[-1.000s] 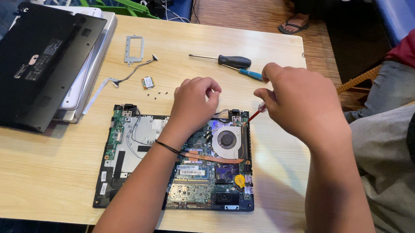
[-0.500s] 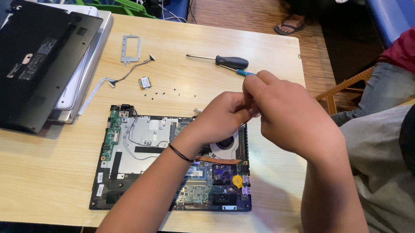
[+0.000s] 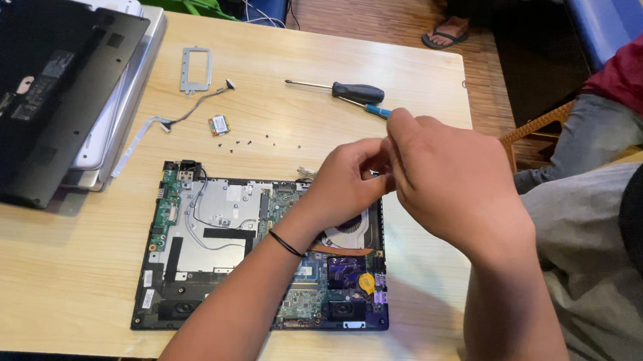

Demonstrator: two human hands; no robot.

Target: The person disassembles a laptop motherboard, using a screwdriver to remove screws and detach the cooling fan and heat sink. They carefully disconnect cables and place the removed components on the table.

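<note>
Meeting fingertip to fingertip above the opened laptop [image 3: 204, 248] at centre frame, the left hand [image 3: 348, 182] and right hand [image 3: 449, 182] pinch something hidden, near white-labelled black cover [image 3: 33, 92] upper left.

pale wooden table [image 3: 65, 291] | black-handled screwdriver [image 3: 358, 92] on it | green-and-purple opened laptop board [image 3: 203, 255] | yellow round sticker [image 3: 366, 283]

This looks like an informal electronics repair spot where I work, not a tidy lab. My light wooden tabletop [image 3: 42, 289] carries an opened laptop base [image 3: 209, 271] with its circuit boards bare, tiny loose screws [image 3: 245, 143], a black-handled screwdriver [image 3: 339, 90] and a removed black cover [image 3: 30, 92] at the upper left. Beyond lie plank flooring [image 3: 364, 6] and someone's sandalled foot [image 3: 443, 38] (top of frame).
</note>
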